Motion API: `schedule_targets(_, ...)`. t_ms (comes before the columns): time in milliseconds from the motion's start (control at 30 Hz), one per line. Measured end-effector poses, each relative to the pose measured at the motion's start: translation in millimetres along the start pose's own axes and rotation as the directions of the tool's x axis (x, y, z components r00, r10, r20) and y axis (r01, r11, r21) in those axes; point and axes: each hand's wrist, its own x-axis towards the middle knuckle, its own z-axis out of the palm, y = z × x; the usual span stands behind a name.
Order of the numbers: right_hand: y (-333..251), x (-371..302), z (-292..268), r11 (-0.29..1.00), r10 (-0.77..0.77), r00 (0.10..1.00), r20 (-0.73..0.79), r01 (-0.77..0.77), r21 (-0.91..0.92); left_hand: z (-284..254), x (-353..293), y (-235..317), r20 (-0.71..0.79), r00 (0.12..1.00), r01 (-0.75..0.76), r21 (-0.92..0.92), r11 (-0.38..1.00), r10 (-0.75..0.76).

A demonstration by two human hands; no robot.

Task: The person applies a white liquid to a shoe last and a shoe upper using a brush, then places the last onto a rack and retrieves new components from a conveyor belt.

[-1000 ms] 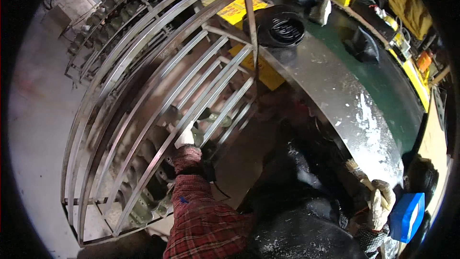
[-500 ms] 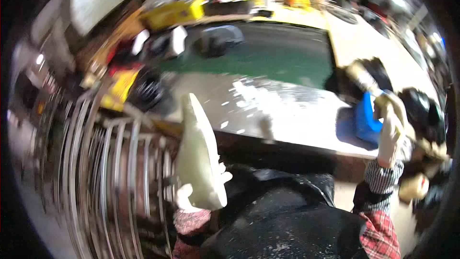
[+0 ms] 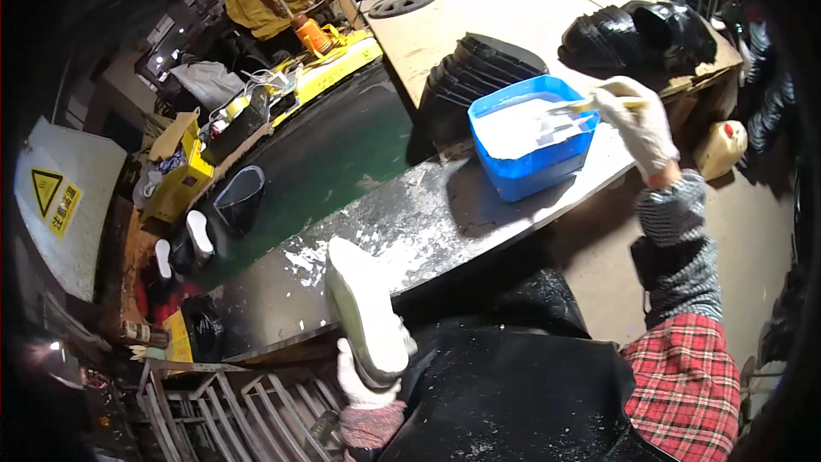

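Near the lower middle of the frame, the left hand [image 3: 363, 381], in a white glove, is closed around the heel end of an olive shoe [image 3: 340, 298], which is tilted with its toe toward the top of the frame and its pale sole [image 3: 369, 308] facing up and to the right. At the upper right, the right hand [image 3: 637, 124], also gloved, is curled around the handle of a brush [image 3: 583, 106], whose head lies over the inside of a blue tub [image 3: 534, 178]; whether the bristles touch the white liquid [image 3: 505, 130] in it I cannot tell. The tub stands near the front edge of a grey metal bench [image 3: 256, 306], which runs from the lower left to the right of the frame and has white splashes across its middle. Just behind the tub lies a ribbed black stack [image 3: 479, 77], and to its right, on a pale board [image 3: 534, 21], sits a heap of black shoes [image 3: 637, 38]. A green strip [image 3: 359, 158] runs along behind the bench, with two white-soled shoes [image 3: 200, 233] near its left end and a yellow box [image 3: 181, 178] behind them. A metal rack [image 3: 224, 415] fills the lower left, a black apron [image 3: 522, 402] covers the bottom middle, and a cream jug [image 3: 718, 154] with a red cap stands at the right.
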Motion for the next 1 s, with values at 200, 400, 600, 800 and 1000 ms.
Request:
schedule_targets(200,-63,-42,29,0.975,-0.058,0.979,0.194,0.014,0.224,-39,-36,7,-0.340,0.918,0.185,-0.091,0.979,-0.205)
schedule_targets(400,-117,-83,221,0.804,-0.565,0.617,0.549,0.262,0.533,-84,-26,9,-0.324,0.926,0.200,-0.020,0.980,-0.196)
schedule_targets(600,-83,-69,262,0.825,-0.088,0.701,0.707,-0.346,0.446,-133,-35,3,0.132,0.974,0.218,-0.288,0.933,-0.187)
schedule_targets(800,-108,-82,240,0.796,-0.442,0.657,0.611,-0.027,0.605,-117,-37,10,-0.116,0.954,0.251,-0.203,0.947,-0.278)
schedule_targets(1000,-149,-48,261,0.905,-0.366,0.617,0.697,0.060,0.422,-89,-21,9,0.008,0.979,0.195,-0.296,0.935,-0.202)
